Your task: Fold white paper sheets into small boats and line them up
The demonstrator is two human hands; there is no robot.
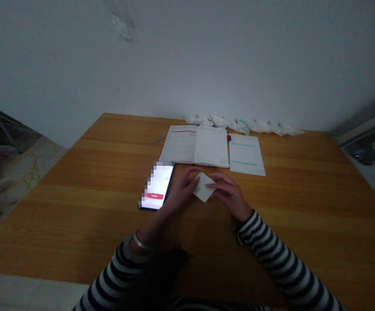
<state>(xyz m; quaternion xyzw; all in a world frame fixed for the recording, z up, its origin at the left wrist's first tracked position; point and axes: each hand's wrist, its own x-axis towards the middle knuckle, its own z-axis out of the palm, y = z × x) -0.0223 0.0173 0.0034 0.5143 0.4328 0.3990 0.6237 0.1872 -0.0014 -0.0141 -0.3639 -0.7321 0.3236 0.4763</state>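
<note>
on the left part of the wooden worktop [93, 172], a phone [159, 183] lies with its screen lit. just right of it, the left hand [183, 186] grips the left edge of a small folded white paper [203, 190] between its fingers. beyond the hands, an open notebook [211, 144] lies flat. the paper sits between both hands, in front of the notebook, and the right hand's [230, 194] fingers close on its right side. farther right, a row of crumpled-looking white papers [218, 121] runs along the wall, behind a loose sheet [247, 154] beside the notebook.
</note>
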